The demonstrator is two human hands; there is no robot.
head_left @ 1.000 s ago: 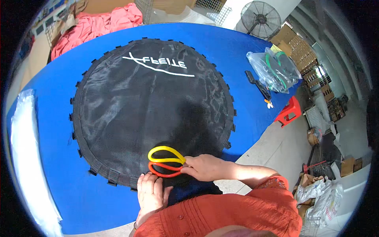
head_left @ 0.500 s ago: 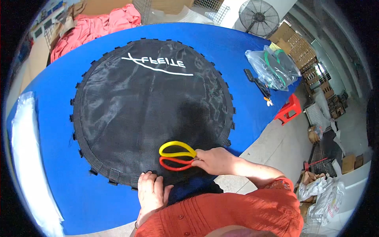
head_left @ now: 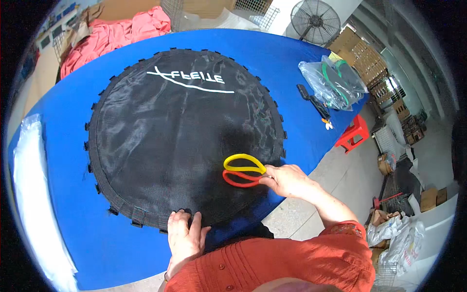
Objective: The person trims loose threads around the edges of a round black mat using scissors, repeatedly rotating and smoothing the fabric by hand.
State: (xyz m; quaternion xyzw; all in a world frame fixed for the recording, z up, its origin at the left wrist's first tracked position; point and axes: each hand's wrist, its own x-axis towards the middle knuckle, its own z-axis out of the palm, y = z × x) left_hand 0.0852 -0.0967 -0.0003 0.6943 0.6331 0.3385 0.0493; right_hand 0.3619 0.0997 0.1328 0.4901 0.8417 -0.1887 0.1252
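Note:
A round black trampoline mat point(head_left: 180, 141) with short tabs around its rim and white lettering near its far side lies flat on the blue table. My left hand point(head_left: 187, 233) rests on the mat's near edge, palm down with fingers stretched out. Scissors point(head_left: 244, 163) with one yellow and one red handle loop are held in my right hand point(head_left: 289, 181) over the right part of the mat. The loops point left, away from my fingers. The blades are hidden in my grasp.
The blue table point(head_left: 68, 194) carries a stack of clear plastic bags point(head_left: 36, 194) at left. At the far right lie a black tool point(head_left: 314, 102) and a plastic-wrapped bundle point(head_left: 333, 82). Beyond are pink cloth point(head_left: 116, 39), a fan point(head_left: 315, 22) and a red stool point(head_left: 354, 134).
My right hand has moved right and farther from my body, carrying the scissors with it. My left hand stays on the near edge of the mat.

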